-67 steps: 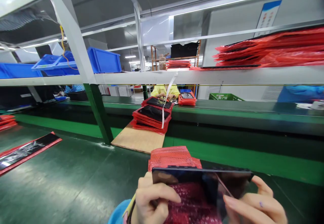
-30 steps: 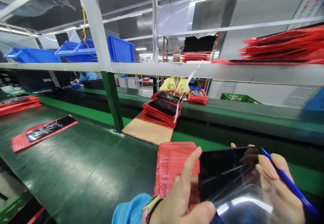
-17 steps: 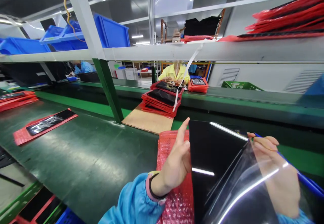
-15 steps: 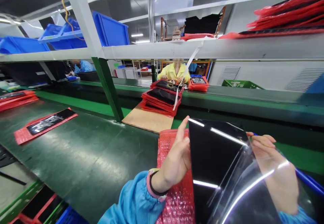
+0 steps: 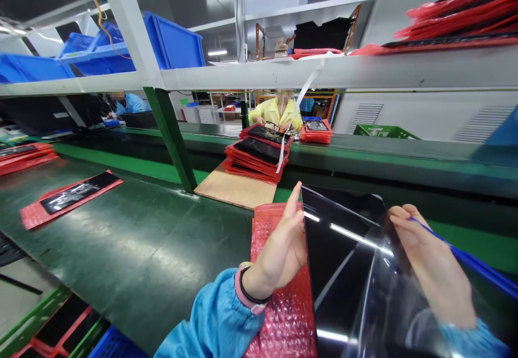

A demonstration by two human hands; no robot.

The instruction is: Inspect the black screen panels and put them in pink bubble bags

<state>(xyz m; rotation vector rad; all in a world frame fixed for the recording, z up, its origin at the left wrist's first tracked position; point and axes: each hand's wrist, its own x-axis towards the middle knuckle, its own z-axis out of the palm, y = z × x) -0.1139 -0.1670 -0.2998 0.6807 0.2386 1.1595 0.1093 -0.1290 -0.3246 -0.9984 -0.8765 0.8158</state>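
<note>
A glossy black screen panel (image 5: 335,271) stands tilted in front of me, ceiling lights reflecting in it. My left hand (image 5: 281,250) grips its left edge, thumb and fingers pressed against the side. At the opposite edge, my right hand (image 5: 437,266) is closed on the panel, with a blue pen (image 5: 465,258) lying across that hand. A loose sheet of clear film (image 5: 388,309) hangs over the panel's right part and partly covers the right hand. Behind the panel, to the left, lies a stack of red bubble-wrap bags (image 5: 279,315).
On the green bench (image 5: 162,244), another panel (image 5: 76,193) rests on a red bag. Stacked red bags with panels (image 5: 259,153) sit beyond a wooden board (image 5: 237,188). A green post (image 5: 170,139) carries the shelf (image 5: 251,74). A co-worker in yellow (image 5: 279,112) sits opposite.
The panel has turned from almost edge-on to face me, and its clear film has come loose over the right side. My left hand has shifted to the left edge. The view has tilted downward.
</note>
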